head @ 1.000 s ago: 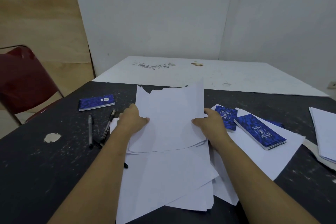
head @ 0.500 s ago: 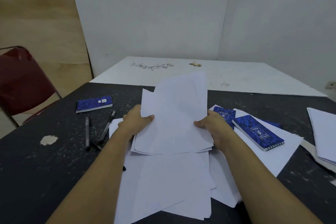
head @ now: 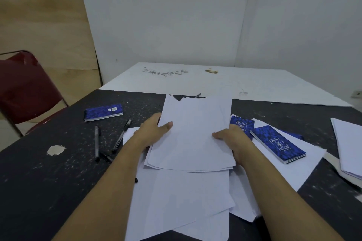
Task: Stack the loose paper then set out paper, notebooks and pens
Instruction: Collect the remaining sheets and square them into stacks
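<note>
Sheaf of white paper (head: 192,135) held between both hands, tilted up off the table, far edges uneven. Left hand (head: 150,133) grips its left edge, thumb on top, fingers underneath. Right hand (head: 233,141) grips the right edge the same way.

Under the hands and forearms: loose sheets (head: 180,197), fanned and overlapping on the black table (head: 49,178).

Just beyond the right hand: small blue notebook (head: 242,125). Right of it: spiral blue notebook (head: 278,143) lying on a large sheet (head: 293,174), spiral end towards the person. Well right of that: another paper stack (head: 348,148) at the frame edge.

Left of the left hand: two black pens (head: 96,143) (head: 121,136), near each other. Beyond them: blue notebook (head: 103,112), flat.

Far left: red chair (head: 21,88). Beyond the sheaf: white tabletop (head: 215,84), stained.
</note>
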